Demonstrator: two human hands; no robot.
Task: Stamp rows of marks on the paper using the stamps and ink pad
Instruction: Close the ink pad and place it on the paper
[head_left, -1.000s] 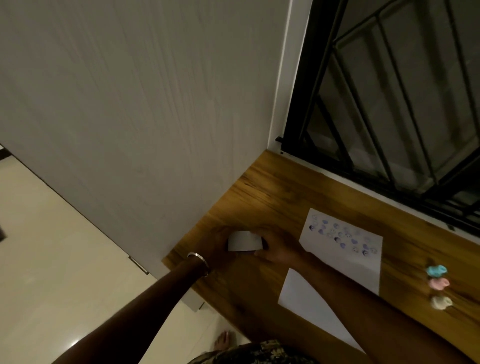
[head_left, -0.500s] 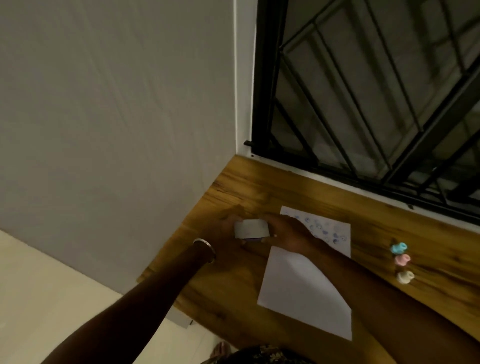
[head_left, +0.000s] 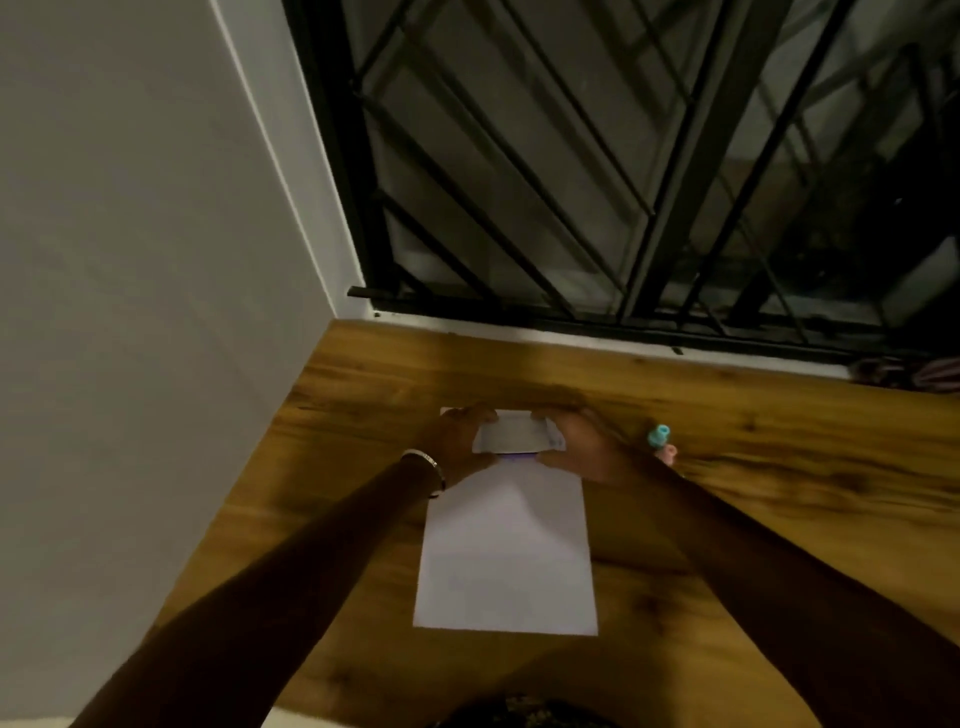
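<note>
A white sheet of paper (head_left: 506, 551) lies on the wooden table (head_left: 753, 499); its far end with the stamped marks is hidden behind my hands. Over that far end I hold a small white ink pad box (head_left: 511, 436) between both hands, a purple glow showing at its lower edge. My left hand (head_left: 457, 441), with a metal bangle on the wrist, grips its left side. My right hand (head_left: 582, 447) grips its right side. A blue stamp (head_left: 658, 434) and a pink stamp (head_left: 670, 452) stand just right of my right hand, partly hidden.
A grey wall (head_left: 156, 312) bounds the table on the left. A black window grille (head_left: 623, 182) runs along the far edge. Striped cloth (head_left: 909, 371) lies at the far right by the sill.
Both hands carried the ink pad box from the table's left side to the right, over the paper's far end. The view swung so the paper now lies straight ahead.
</note>
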